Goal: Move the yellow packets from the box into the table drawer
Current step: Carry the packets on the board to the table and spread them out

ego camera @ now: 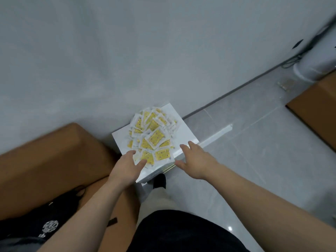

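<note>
A heap of several yellow packets (153, 135) with white edges lies on a small white table (183, 131) against the wall. My left hand (127, 166) reaches over the near left part of the heap with fingers spread and relaxed, holding nothing. My right hand (194, 160) hovers at the table's near right edge, fingers straight and thumb out, also empty. A thin gold line (170, 168) shows on the table's front, just under the edge. Whether a drawer is open I cannot tell. The view is motion-blurred.
A brown cardboard box (54, 160) stands left of the table. Another brown box (316, 113) is at the right edge. A white strip (218, 133) lies on the grey tiled floor right of the table. My leg and a dark shoe (160, 180) are below.
</note>
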Available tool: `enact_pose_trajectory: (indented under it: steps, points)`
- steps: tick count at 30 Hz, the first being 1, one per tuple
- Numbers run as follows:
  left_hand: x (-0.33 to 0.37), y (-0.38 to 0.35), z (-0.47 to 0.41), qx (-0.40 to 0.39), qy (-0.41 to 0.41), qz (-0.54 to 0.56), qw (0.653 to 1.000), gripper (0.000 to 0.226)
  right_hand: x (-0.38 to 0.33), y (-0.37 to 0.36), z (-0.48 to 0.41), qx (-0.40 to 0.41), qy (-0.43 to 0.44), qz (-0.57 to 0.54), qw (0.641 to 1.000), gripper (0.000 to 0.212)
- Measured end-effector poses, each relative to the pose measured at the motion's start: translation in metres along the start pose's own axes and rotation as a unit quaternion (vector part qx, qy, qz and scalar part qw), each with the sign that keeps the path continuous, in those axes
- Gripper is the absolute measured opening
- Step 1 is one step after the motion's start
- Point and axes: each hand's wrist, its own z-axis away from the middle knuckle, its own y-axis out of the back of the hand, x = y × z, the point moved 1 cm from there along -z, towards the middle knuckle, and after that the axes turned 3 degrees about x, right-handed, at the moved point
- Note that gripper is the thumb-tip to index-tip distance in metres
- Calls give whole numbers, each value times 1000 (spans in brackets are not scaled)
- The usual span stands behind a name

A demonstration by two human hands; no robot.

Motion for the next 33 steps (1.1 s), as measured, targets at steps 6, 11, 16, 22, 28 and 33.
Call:
enact_pose_trajectory:
  steps: [6,11,16,22,28,33]
  points:
    - [-9,-8,-98,-78,37,-43,995,75,1,-14,-77,-71,-39,-21,996,73]
    - [-21,-52,-152,-124,80,-78,986,81,13,-50,-142,-98,-80,-64,990,65]
    - [-40,-111,-184,-112,185,-50,975,83,19,-104,-194,-109,-142,-169,969,51]
    - [-65,-168,-225,-13,243,-20,970,89,26,-163,-247,-87,-181,-215,956,47]
    - [-83,-200,-247,55,249,-34,966,91,26,-205,-278,-17,-200,-192,961,57]
    - [-92,-211,-251,104,272,-41,956,98,23,-224,-295,56,-202,-169,963,82]
